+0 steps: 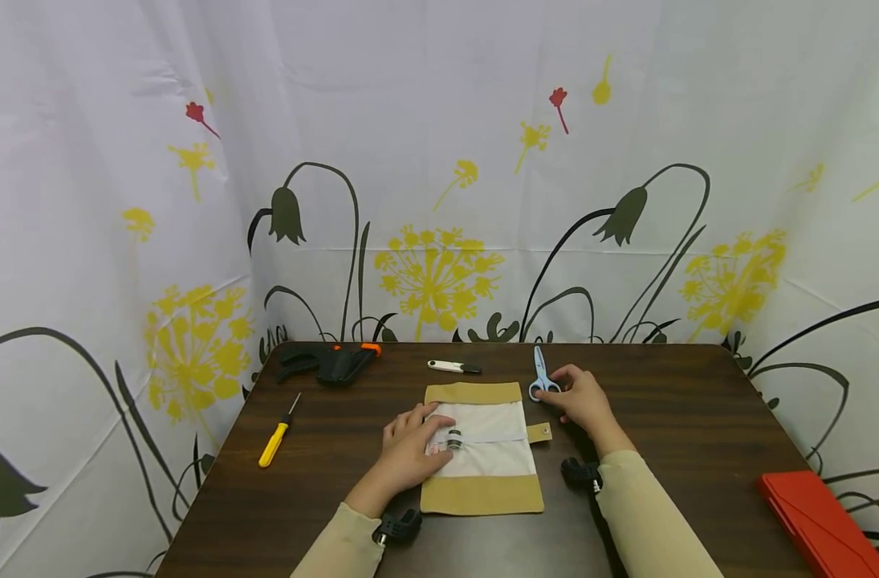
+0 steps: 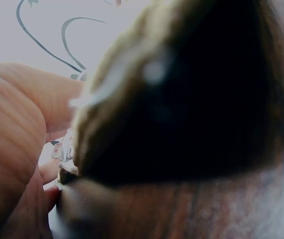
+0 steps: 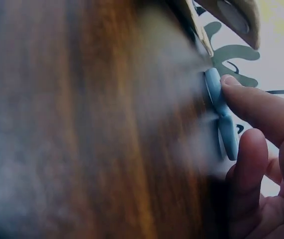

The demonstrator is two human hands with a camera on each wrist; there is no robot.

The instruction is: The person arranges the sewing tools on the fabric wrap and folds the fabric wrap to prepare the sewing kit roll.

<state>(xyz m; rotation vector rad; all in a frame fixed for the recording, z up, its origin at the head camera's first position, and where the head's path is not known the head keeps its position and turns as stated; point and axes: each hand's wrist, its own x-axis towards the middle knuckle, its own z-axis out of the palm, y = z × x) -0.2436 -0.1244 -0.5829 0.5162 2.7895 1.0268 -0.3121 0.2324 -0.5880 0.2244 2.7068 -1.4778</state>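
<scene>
Below and right of the frame's centre lie the light-blue scissors (image 1: 540, 372); we judge them light, stiff and smooth, best taken by the finger loops (image 3: 228, 137). The right hand (image 1: 586, 404) touches them, its grip perhaps unclamped; we cannot tell. At lower centre, the left hand (image 1: 408, 448), fingers apart, rests on the soft pouch (image 1: 490, 459).

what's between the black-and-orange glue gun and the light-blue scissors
A slim white tool with a black end lies there, in the head view.

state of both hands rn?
Left hand: open, resting on the tan-and-white pouch.
Right hand: fingers at the blue scissors; whether gripping can't be told.
</scene>
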